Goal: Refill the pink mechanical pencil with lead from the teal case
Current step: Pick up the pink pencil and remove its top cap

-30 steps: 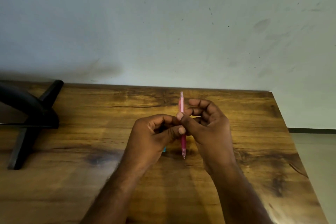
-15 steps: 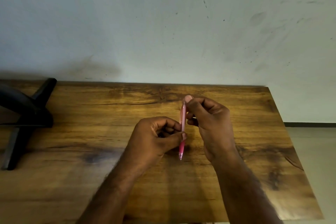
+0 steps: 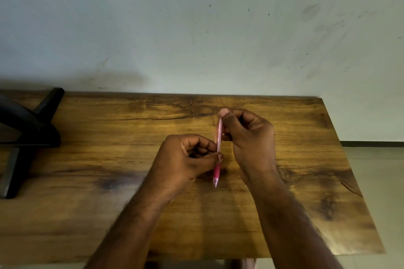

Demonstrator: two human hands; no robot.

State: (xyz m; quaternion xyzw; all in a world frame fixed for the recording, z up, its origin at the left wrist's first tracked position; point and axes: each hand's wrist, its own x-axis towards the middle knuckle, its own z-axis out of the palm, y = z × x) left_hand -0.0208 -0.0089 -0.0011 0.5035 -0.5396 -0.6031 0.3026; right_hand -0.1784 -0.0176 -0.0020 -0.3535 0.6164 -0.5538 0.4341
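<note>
1. Both hands are up over the middle of the wooden surface (image 3: 87, 203), and the pink mechanical pencil (image 3: 218, 137) sits right between them, lifted clear of the wood.
2. The left hand (image 3: 185, 159) is curled nearly into a fist, thumb and forefinger pinched tight on the pencil's lower half, just above the darker pink grip section.
3. The right hand (image 3: 249, 137) has its fingers bent in against the upper barrel, and the thumb (image 3: 225, 113) is capping the very top end of the pencil. So this hand is closed on the pencil too, up high.
4. The barrel runs between the two hands: left fingers touching it from the left, right fingers touching it from the right, one grip above the other.
5. The long axis is close to upright in the head view, leaning only slightly, with the top end a touch further right than the bottom.
6. The writing tip (image 3: 216, 184) points down toward the person and the surface, poking out below the left thumb. The cap end points away, toward the wall (image 3: 196, 28).
7. The teal case is not visible from here; whether it sits under the hands, I cannot tell.
8. At far left, a black stand (image 3: 26, 137) rests on the surface, well apart from the hands.
</note>
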